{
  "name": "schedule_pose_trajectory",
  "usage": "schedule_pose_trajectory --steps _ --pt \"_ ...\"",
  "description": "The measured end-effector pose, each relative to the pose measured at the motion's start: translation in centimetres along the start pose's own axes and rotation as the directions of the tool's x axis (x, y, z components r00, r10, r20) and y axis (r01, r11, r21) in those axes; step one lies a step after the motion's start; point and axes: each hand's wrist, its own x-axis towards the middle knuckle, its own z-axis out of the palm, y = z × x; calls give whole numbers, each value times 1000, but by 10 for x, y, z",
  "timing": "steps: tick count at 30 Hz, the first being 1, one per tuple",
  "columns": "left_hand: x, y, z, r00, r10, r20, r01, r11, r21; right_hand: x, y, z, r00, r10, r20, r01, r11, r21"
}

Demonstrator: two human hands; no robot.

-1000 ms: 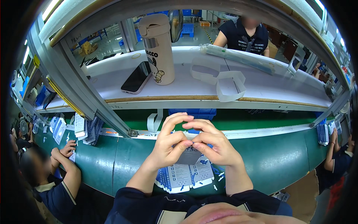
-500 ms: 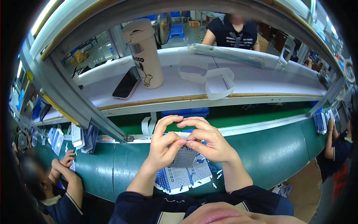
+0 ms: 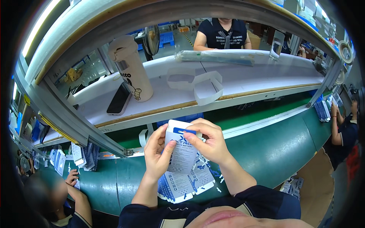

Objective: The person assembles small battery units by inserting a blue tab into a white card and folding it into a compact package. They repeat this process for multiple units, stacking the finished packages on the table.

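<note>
Both my hands hold a small white and blue cardboard box with its printed panel toward me and a hang slot in its blue top band. My left hand grips the left side, thumb on the panel. On the upper right, my right hand is closed round the edge, with its thumb beside the slot. The fingers behind the box are partly hidden. Below it, a stack of flat printed cartons lies on the green table. Small blue and white paper scraps are scattered on and beside the stack.
A shelf ahead carries a tumbler, a phone, white paper strips and a glass. A metal post stands at left. People work on both sides and across; a cardboard bin sits at right.
The box has turned so its printed front and slot now show. My hands have parted from its top edge to its two sides. The whole view has shifted a little.
</note>
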Motion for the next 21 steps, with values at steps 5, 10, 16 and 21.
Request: schedule_pose_trajectory --steps 5,10,16,21 --pt "-8 -2 2 996 63 67 -69 994 83 -4 -2 6 994 108 -18 -99 954 282" --pt "-13 -3 10 986 130 -108 -122 990 77 -9 5 26 957 140 -254 -29 918 395" --pt "-18 -1 13 974 132 -186 -125 991 49 -12 -2 38 972 102 -212 -48 968 247" --pt "-16 0 20 973 163 -166 -151 985 80 -15 -1 36 961 27 -275 19 987 162"
